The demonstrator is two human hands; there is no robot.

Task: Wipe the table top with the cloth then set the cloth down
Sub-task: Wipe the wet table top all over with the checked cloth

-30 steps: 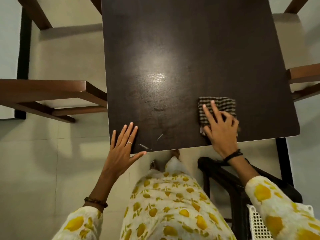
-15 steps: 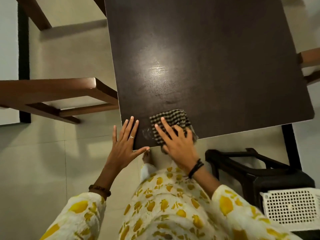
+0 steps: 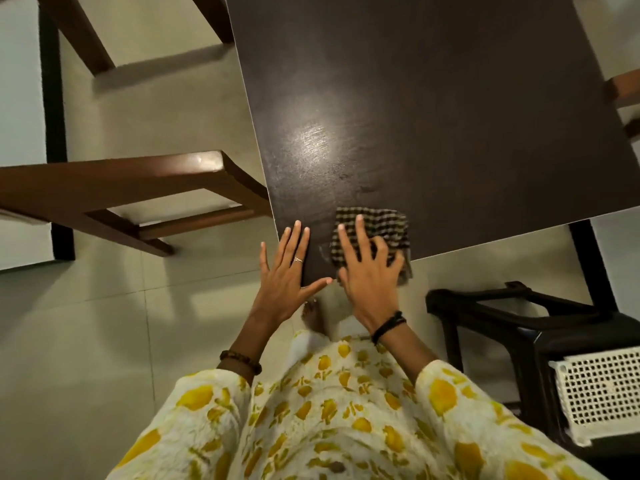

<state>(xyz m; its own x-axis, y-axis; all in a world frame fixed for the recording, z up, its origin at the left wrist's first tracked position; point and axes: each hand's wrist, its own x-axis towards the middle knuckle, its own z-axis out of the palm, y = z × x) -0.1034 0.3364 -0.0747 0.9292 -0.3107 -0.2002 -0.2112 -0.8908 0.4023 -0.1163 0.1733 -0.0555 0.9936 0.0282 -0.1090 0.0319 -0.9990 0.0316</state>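
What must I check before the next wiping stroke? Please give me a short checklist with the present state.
1. Right hand presses flat on the cloth: ok.
2. Cloth lies fully on the table top: not ok, its near right corner hangs over the edge.
3. Left hand steadies the table corner: ok.
4. Path ahead free of objects: ok.
5. Smudge beside the cloth's left edge removed: not ok.
6. Cloth damp: cannot tell.

Left hand (image 3: pixel 284 277) flat, fingers straight; right hand (image 3: pixel 369 275) seemingly splayed, pressing.
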